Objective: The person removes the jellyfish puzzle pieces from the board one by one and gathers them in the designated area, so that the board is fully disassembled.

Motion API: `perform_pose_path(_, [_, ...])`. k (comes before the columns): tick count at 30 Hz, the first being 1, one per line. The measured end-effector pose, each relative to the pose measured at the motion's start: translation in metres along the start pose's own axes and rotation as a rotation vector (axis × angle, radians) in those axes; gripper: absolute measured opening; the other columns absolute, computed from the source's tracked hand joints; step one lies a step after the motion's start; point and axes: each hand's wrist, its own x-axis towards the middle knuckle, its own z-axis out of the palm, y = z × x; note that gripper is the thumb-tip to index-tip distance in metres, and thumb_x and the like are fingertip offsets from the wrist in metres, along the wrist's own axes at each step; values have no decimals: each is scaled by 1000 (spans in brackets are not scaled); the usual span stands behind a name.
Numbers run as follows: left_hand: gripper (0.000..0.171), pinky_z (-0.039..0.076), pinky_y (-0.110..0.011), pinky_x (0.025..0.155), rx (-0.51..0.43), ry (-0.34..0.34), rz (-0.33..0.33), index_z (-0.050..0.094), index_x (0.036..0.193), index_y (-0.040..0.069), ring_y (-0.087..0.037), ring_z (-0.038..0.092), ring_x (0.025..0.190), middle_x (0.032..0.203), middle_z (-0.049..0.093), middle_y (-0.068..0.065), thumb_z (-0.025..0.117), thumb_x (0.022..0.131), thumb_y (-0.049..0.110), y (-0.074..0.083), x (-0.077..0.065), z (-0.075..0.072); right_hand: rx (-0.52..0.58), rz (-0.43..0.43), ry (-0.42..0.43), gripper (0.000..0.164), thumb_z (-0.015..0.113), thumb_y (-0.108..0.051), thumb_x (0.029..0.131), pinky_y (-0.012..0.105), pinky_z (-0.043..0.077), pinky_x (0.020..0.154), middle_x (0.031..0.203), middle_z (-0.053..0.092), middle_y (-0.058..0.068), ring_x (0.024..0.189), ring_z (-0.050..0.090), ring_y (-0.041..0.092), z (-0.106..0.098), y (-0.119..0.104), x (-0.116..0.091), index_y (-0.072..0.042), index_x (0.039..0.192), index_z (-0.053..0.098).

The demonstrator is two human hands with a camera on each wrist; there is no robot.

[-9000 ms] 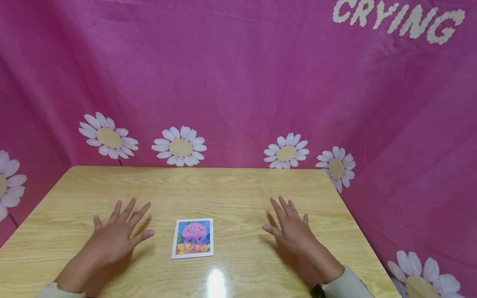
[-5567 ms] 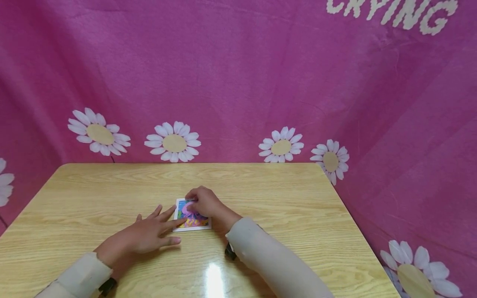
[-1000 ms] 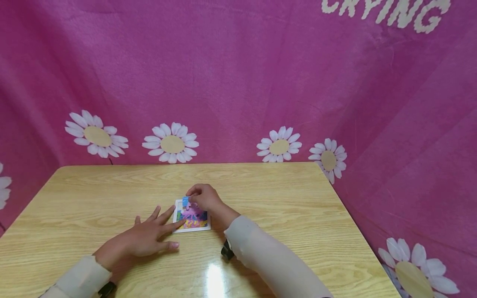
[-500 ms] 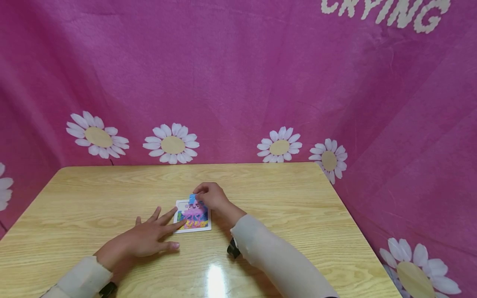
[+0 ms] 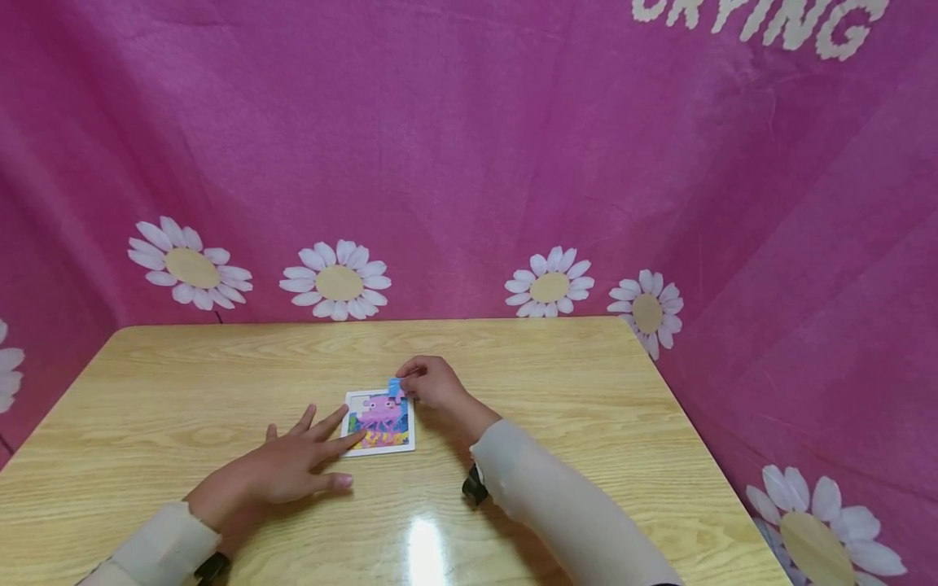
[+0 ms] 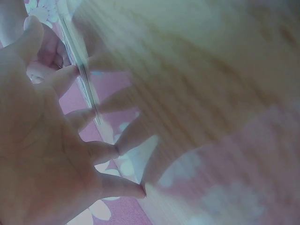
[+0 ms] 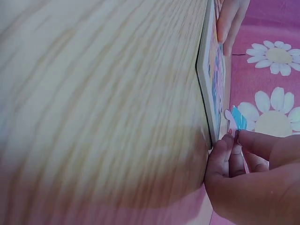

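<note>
A small jigsaw puzzle (image 5: 381, 422) with a pink jellyfish picture lies in a white-framed tray (image 5: 413, 431) on the table. Its upper left part shows pale bare backing. My right hand (image 5: 438, 384) pinches a blue and pink puzzle piece (image 5: 396, 389) between thumb and fingers, over the tray's upper right corner. In the right wrist view that puzzle piece (image 7: 239, 119) stands tilted up at the fingertips. My left hand (image 5: 293, 460) is spread with straight fingers, two fingertips resting on the tray's left side and lower left picture. The left wrist view shows its palm (image 6: 42, 154) and outstretched fingers.
The wooden table (image 5: 220, 366) has a light glare spot (image 5: 425, 549) near the front. A pink cloth (image 5: 454, 163) with large daisies hangs behind the table and along its sides.
Earlier the jellyfish picture was whole and both hands were apart from it. Now a top piece is out, and over the last second my right hand carries it rightward. The left hand stays still.
</note>
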Motion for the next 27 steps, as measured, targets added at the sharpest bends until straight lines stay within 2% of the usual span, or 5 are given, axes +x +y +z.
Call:
perform_pose_path(8, [75,6,-93,96,3,-6,-9,43,158,35,-58,8,152,172,18,-10,56,94,71,-1,1,0,-18,-24,-27,11,63,2,98,23,47,63,85,65,5,74,61,13,-9,7,-1,2,104,72])
perform_pose_path(14, [74,5,-93,96,-3,-16,-17,43,158,36,-58,6,153,173,17,-9,56,94,70,-1,1,1,-34,-36,-25,11,64,3,97,23,48,64,85,66,4,75,61,13,-15,11,-2,2,104,72])
perform_pose_path(22, [73,5,-93,96,-7,-5,-11,44,158,35,-58,7,152,172,18,-10,57,94,69,-1,1,2,-41,-39,-30,11,63,5,97,25,55,69,89,67,6,76,63,12,-24,16,-5,4,104,71])
perform_pose_path(27, [73,4,-93,97,-13,-4,-13,43,158,35,-58,5,153,173,17,-10,57,95,69,-1,1,2,-63,-48,-18,10,64,5,96,23,54,67,88,67,8,75,63,12,-29,19,-8,4,102,72])
